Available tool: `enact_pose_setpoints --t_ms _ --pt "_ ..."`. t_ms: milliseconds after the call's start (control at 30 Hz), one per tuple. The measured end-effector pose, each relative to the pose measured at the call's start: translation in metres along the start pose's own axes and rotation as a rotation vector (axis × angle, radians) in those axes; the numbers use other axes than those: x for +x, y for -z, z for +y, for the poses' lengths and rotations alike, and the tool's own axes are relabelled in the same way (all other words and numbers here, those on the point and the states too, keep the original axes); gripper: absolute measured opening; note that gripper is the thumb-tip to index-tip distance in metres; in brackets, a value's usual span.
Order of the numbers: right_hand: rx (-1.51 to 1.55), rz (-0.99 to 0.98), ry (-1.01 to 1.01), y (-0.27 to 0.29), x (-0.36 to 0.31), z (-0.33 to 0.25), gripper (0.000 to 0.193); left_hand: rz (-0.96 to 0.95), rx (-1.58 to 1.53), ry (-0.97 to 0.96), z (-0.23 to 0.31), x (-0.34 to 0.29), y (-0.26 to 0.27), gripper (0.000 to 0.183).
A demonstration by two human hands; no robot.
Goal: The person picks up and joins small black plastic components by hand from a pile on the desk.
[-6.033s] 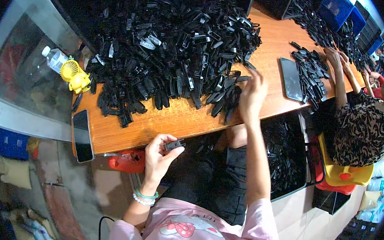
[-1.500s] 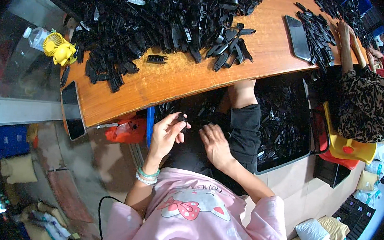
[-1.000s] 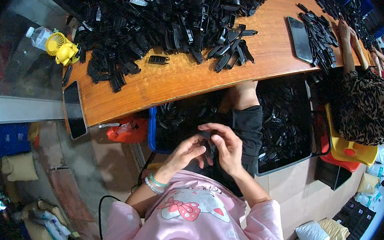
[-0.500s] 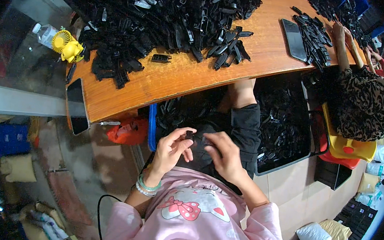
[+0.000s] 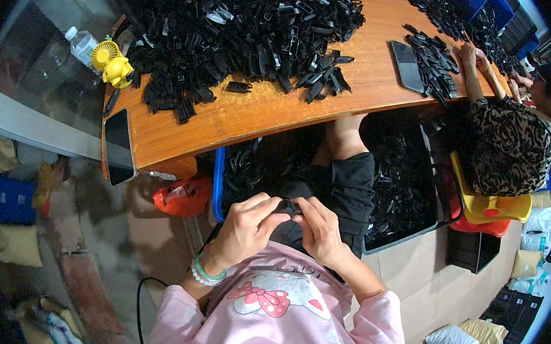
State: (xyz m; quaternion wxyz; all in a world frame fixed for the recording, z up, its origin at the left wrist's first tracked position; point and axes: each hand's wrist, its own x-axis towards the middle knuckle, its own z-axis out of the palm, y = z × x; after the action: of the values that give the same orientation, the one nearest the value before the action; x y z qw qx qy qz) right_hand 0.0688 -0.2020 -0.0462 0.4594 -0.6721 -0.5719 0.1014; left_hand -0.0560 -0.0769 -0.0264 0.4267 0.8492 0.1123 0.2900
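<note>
Over my lap, both hands meet on a small black plastic part (image 5: pixel 287 207). My left hand (image 5: pixel 251 227) pinches one end of it between thumb and fingers. From the other side, my right hand (image 5: pixel 320 232) grips it with thumb and index finger. The fingers cover much of the part, so its exact shape is hidden. Beyond the hands, a large heap of similar black plastic parts (image 5: pixel 235 34) covers much of the wooden table (image 5: pixel 186 139). One single black part (image 5: pixel 239 87) lies apart near the heap's front edge.
A phone (image 5: pixel 119 148) and a yellow fan (image 5: pixel 115 66) lie at the table's left end. Bins of black parts (image 5: pixel 406 177) stand under the table, one with a blue rim (image 5: pixel 218 187). At the right, another person (image 5: pixel 510 147) sits on a yellow chair (image 5: pixel 492 207), handling parts.
My right hand has moved in to my left, and both now hold the black part. Before, the hands were apart, with a black piece in my left. The view has shifted slightly.
</note>
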Motion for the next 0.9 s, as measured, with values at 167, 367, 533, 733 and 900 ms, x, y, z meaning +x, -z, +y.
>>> enact_pose_setpoints --t_ms 167,367,533,733,900 --pt "-0.02 -0.016 -0.004 0.002 -0.005 -0.01 0.029 -0.006 -0.174 0.232 0.01 -0.017 -0.013 0.026" --pt "0.008 0.082 -0.035 -0.005 -0.013 -0.015 0.057 0.05 -0.469 0.377 -0.001 -0.029 -0.021 0.028" --pt "0.426 0.037 -0.375 0.0 -0.024 -0.017 0.038 -0.088 -0.623 0.373 -0.003 -0.039 -0.014 0.026" --pt "0.077 0.183 -0.17 -0.01 -0.03 -0.016 0.02 -0.135 -1.034 0.626 -0.01 -0.039 -0.021 0.026" --pt "0.237 0.349 -0.498 -0.019 -0.026 0.012 0.044 0.152 -0.193 0.185 -0.034 -0.003 0.001 0.016"
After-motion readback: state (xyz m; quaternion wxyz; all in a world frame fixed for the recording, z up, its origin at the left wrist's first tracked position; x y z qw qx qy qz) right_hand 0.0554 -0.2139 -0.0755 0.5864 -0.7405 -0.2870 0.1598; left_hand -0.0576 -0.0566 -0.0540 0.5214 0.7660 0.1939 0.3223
